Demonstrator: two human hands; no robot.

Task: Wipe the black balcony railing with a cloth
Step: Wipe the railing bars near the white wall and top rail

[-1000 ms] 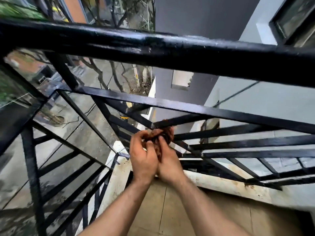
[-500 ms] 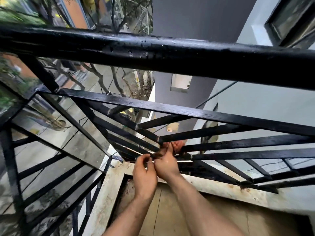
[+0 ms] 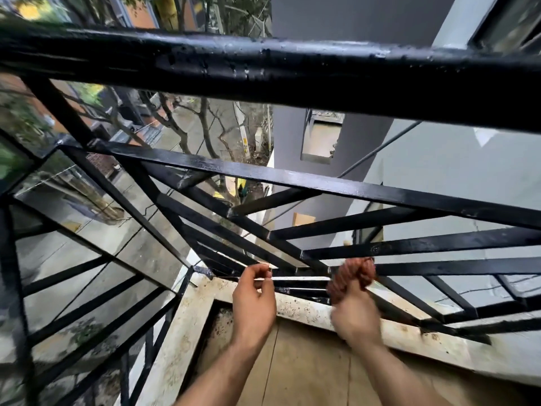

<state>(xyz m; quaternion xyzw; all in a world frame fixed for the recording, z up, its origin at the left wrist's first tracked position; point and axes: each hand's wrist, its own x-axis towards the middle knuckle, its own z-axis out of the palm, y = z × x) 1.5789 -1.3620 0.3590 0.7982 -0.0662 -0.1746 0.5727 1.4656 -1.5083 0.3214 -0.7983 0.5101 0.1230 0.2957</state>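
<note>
Reddish cloth (image 3: pixel 355 275) gripped in right hand (image 3: pixel 355 317), against railing (image 3: pixel 453 266); left hand (image 3: pixel 254 300) curled, hold unclear

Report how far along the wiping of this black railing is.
Done: unclear; the thick black metal top rail and upper bars shine wet, though that may be rain. In hand: the right hand grips a reddish-brown bunched cloth against a low bar near the corner, the left hand beside it. Left: probably the lowest bars and the left-hand panel.
</note>
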